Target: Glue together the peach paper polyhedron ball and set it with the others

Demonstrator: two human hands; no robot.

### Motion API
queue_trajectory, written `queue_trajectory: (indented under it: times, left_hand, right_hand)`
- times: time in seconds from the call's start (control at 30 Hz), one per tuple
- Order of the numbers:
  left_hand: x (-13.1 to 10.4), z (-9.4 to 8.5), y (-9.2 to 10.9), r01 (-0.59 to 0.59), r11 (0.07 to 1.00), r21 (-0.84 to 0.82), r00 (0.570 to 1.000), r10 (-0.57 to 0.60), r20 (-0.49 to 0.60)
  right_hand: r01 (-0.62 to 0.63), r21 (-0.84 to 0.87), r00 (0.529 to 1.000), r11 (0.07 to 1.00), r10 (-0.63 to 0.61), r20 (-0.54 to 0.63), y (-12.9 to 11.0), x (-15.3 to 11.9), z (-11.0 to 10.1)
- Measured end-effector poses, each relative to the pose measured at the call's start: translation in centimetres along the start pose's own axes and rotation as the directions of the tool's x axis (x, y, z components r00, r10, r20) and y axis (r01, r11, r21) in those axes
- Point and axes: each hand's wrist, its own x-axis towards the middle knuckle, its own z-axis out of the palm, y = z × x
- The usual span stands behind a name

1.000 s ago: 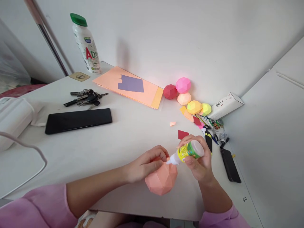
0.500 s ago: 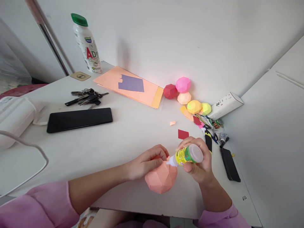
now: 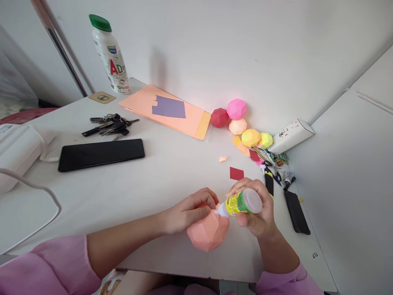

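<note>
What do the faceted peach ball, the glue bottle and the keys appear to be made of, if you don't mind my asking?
The peach ball: matte paper or thin card, judging by its crisp folds. The glue bottle: probably smooth plastic, being cloudy-white with a printed label. The keys: seemingly metal, with shiny rings, and dark parts perhaps plastic.

Long top, pinkish lilac. My left sleeve point(image 3: 61, 268) was loose, plain on the part in view, with soft creases and a darker fold line across it, and ended partway along my left forearm point(image 3: 129, 246) in a smooth, wide edge. My right sleeve point(image 3: 276, 284) was the same lilac, also wide at the opening, mostly cut off by the frame. Left hand point(image 3: 192, 211) and right hand point(image 3: 264, 211) bare, wrists bare too. Some duller mauve fabric point(image 3: 196, 290) showed at the bottom edge between my arms, garment type unclear.
</note>
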Motion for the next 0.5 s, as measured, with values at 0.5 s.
queue_trajectory:
  times: [0.5]
  left_hand:
    - [0.1, -0.1, -1.3, -0.060, 0.998, -0.009, 0.998, 0.060, 0.008]
  right_hand:
    - [-0.017, 0.023, 1.000, 1.000, 0.016, 0.026, 0.1, -0.4, -0.1]
